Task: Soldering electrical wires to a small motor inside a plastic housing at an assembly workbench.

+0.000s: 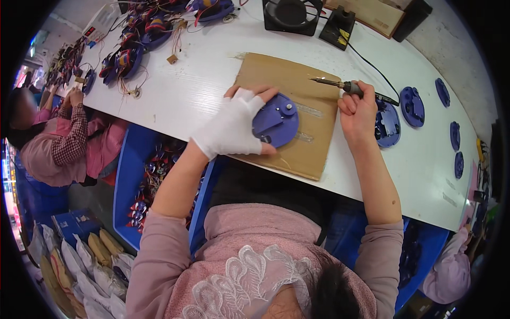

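My left hand [231,122], in a white fingerless glove, grips the left rim of a round blue-purple plastic housing [279,125]. The housing lies on a sheet of brown cardboard [287,69] on the white table. My bare right hand [357,109] is closed round the handle of a soldering iron [353,87]. Its metal tip points left, above the cardboard and apart from the housing. Just right of that hand, another blue housing [389,126] lies on the table, partly hidden by my wrist.
More blue housings [412,107] lie along the right side. A soldering stand [338,29] and a black fan [291,15] stand at the back. Wired blue assemblies [127,61] crowd the far left. A blue bin of parts [125,196] sits below the edge. A co-worker [58,138] works at left.
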The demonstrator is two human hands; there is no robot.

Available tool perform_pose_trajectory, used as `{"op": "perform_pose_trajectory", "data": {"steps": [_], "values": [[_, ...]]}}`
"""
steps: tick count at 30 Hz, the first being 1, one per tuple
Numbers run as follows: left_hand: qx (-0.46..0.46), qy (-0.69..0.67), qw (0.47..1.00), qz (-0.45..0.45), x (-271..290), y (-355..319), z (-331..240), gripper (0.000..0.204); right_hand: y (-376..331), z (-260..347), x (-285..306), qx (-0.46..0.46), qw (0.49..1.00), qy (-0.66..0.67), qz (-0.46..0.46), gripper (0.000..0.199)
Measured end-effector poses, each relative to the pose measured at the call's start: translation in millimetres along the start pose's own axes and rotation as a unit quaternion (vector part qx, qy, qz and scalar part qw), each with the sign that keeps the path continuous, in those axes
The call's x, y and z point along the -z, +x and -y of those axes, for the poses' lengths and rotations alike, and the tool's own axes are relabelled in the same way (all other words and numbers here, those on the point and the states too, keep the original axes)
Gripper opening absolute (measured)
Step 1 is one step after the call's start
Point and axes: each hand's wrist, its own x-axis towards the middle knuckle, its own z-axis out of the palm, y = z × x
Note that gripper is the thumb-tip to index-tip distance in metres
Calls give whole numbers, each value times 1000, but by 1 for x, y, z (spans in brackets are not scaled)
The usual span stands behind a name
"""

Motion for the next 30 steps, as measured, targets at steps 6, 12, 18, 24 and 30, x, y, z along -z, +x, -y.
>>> {"op": "perform_pose_trajectory", "data": {"steps": [6, 12, 18, 24, 30], "values": [[160, 91, 977, -106, -12, -4, -35, 103, 3, -1, 6, 13, 1000, 9, -18, 15], [222, 53, 937, -265, -36, -11, -38, 87, 24, 20, 37, 130, 988, -85, -28, 14], [285, 105, 809, -504, -11, -146, 60, 19, 16, 29, 32, 166, 972, -165, 22, 14], [675, 134, 693, -213, -36, -393, 113, 17, 29, 23, 34, 9, 991, -86, 100, 22], [542, 194, 812, 99, -108, -414, 51, 49, 13, 6, 12, 23, 988, -125, 83, 24]]}}
